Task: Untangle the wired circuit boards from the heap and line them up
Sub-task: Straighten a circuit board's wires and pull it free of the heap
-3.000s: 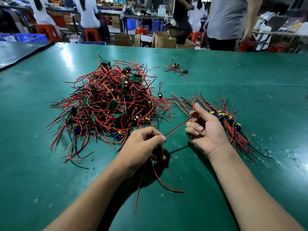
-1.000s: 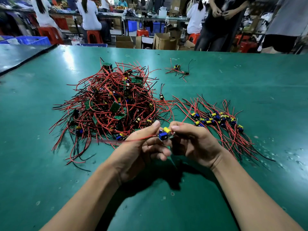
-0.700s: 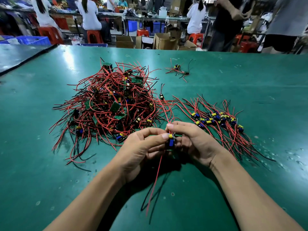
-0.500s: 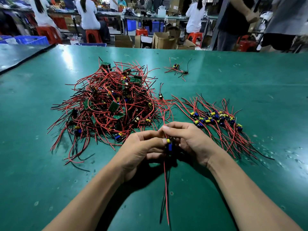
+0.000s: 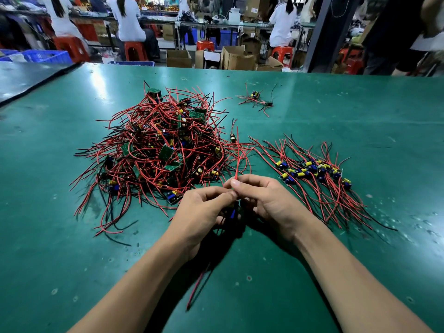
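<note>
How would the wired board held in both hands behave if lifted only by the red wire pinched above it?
Likely dangles and swings: the red wire looks thin and slightly bent. Probably light: the board looks small. Floppy too: its lower wires hang loose.

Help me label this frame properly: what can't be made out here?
All in the head view:
1. Board held between the left hand and right hand: mostly hidden by the fingers; only a blue part shows.
2. Hanging wires below the hands: blurred, number unclear.
3. Heap: its boards are buried under red wires, so they cannot be counted.
4. Far stray boards: too small for detail.
</note>
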Demonstrator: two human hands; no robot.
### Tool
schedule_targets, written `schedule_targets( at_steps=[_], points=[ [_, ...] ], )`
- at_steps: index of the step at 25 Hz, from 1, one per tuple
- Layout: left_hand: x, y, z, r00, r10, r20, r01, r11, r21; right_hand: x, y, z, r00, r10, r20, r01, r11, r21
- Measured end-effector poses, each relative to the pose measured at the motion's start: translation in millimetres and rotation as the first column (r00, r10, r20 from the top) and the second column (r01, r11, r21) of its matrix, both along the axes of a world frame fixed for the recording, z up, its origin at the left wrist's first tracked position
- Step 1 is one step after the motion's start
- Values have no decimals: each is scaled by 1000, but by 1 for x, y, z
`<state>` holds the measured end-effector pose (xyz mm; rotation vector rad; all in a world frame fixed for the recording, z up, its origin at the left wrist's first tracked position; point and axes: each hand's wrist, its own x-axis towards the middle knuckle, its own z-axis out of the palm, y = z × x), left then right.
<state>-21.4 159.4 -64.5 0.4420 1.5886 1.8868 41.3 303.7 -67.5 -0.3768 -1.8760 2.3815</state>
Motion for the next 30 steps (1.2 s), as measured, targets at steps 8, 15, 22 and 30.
schedule_targets(
  at_steps=[8, 15, 22, 30],
  points=[
    [-1, 1, 0, 999, 22, -45, -24, 998, -63, -4, -3, -4, 985, -173, 16, 169, 976, 140],
    [1, -1, 3, 999, -31, -25, 30, 997, -68, -12, 8, -9, 934, -354, -50, 357, 925, 127],
    [4, -3, 3, 994, -108, -9, 107, 992, -72, -9, 32, -9, 830, -532, -165, 551, 828, 104],
    [4, -1, 0, 998, -46, -39, 42, 995, -86, -7, 23, -4, 959, -282, -35, 269, 940, -213]
  ],
)
